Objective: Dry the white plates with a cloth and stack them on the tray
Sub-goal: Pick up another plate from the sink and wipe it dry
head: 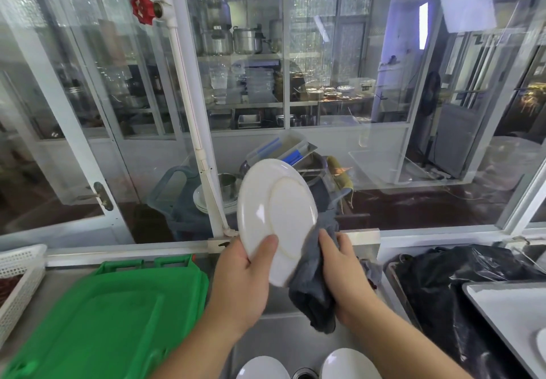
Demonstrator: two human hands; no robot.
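One white plate (274, 219) is held upright above the counter (56, 287), underside toward the camera, its lower edge gripped by the left hand (242, 278). A dark grey cloth (313, 284) is clutched in the right hand (345, 275) and pressed against the plate's right rim. Two more white plates (348, 364) are seen below, and a tray (502, 313) lies at right, beside a green lid (103, 319).

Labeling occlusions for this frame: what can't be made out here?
- Head view: the white plate's front face is turned away; only its underside shows.
- Right hand's fingers are hidden behind the grey cloth and plate.
- Tray is cut by the right edge; its stack cannot be counted.
- Two plates below are cut by the bottom edge.
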